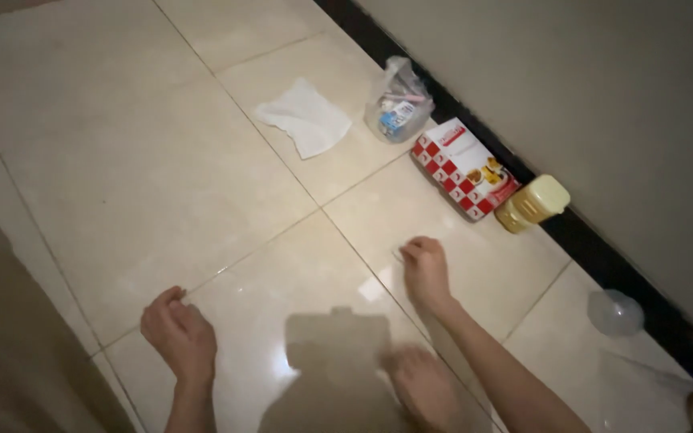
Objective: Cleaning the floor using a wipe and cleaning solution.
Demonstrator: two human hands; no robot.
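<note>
two hands [180,333] [425,269], one white cloth [304,117], one plastic bag [399,104], one checkered box [464,169], one yellow jar [532,204], one clear lid [615,313]

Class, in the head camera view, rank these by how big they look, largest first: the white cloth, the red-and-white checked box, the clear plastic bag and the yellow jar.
1. Red-and-white checked box and white cloth: too alike to separate.
2. Clear plastic bag.
3. Yellow jar, smallest.

All lie on the tiled floor, at different distances from the camera, so true sizes may differ.
</note>
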